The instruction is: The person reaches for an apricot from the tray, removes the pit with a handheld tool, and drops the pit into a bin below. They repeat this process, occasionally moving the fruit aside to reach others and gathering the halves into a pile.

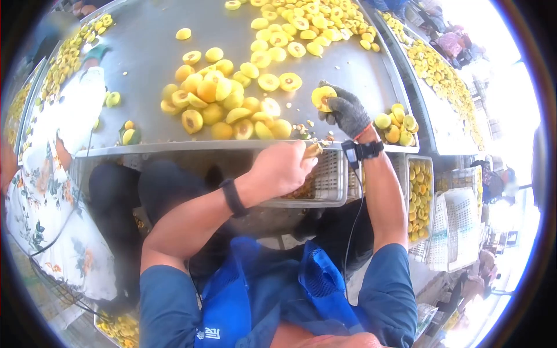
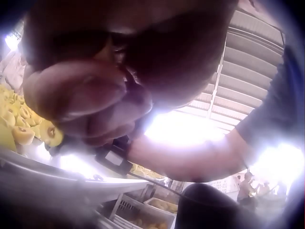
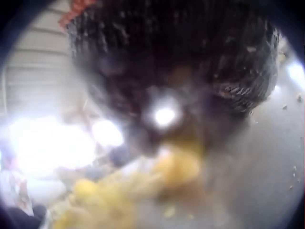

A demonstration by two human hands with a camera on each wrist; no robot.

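Bare fingers of my left hand (image 1: 279, 168) are curled round a short brass-coloured tool (image 1: 313, 151) at the table's front edge; most of the tool is hidden in the fist. To its right, my right hand (image 1: 350, 113), in a grey knit glove, pinches a yellow peach half (image 1: 323, 98) just above the table. The brownish middle of its cut face shows in the head view. A heap of peach halves (image 1: 223, 90) lies left of the right hand. In the left wrist view the curled left fingers (image 2: 81, 90) fill the top; the right wrist view is blurred.
The metal table (image 1: 145, 64) carries more peach halves (image 1: 301, 23) at the back and a small pile (image 1: 397, 124) at the right corner. Pit scraps (image 1: 304, 129) lie near the front edge. Below stand white crates (image 1: 331, 180). Another person's white sleeve (image 1: 84, 110) is on the left.
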